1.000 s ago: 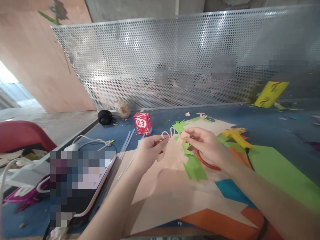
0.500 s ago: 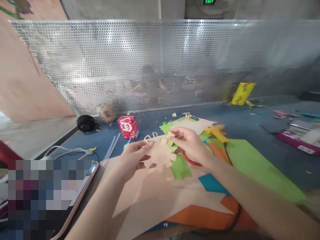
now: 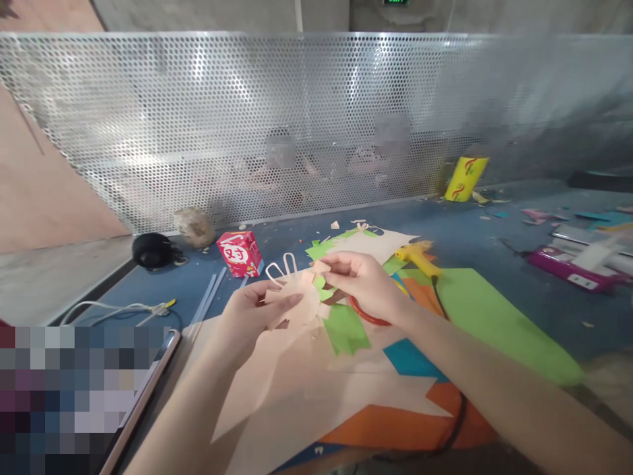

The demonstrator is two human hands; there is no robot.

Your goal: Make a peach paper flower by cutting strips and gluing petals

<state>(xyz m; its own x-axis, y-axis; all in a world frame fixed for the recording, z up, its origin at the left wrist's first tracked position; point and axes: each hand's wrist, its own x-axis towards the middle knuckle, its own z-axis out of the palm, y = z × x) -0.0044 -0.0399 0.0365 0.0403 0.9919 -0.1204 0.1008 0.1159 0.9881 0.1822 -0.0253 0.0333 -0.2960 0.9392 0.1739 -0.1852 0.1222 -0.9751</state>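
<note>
A pale pink paper cut-out (image 3: 297, 300) with flaps around its edge is held above the table between both hands. My left hand (image 3: 250, 316) grips its left side, fingers closed on the paper. My right hand (image 3: 363, 284) pinches one of its upper flaps between thumb and fingers. Under the hands lie sheets of coloured paper: beige (image 3: 291, 389), green (image 3: 346, 330), blue (image 3: 410, 359) and orange (image 3: 395, 429). A red ring (image 3: 366, 316) lies just below my right hand.
A yellow glue gun (image 3: 418, 254) with a black cord lies right of the hands. A red carton (image 3: 240, 253), glue sticks (image 3: 205, 300), a black round object (image 3: 151, 249) and a white cable (image 3: 113, 309) sit to the left. A perforated metal screen (image 3: 316, 119) stands behind.
The camera has swung to the right and the hands have lifted the cut-out off the table, turning it between the fingers. Both hands kept hold of it.
</note>
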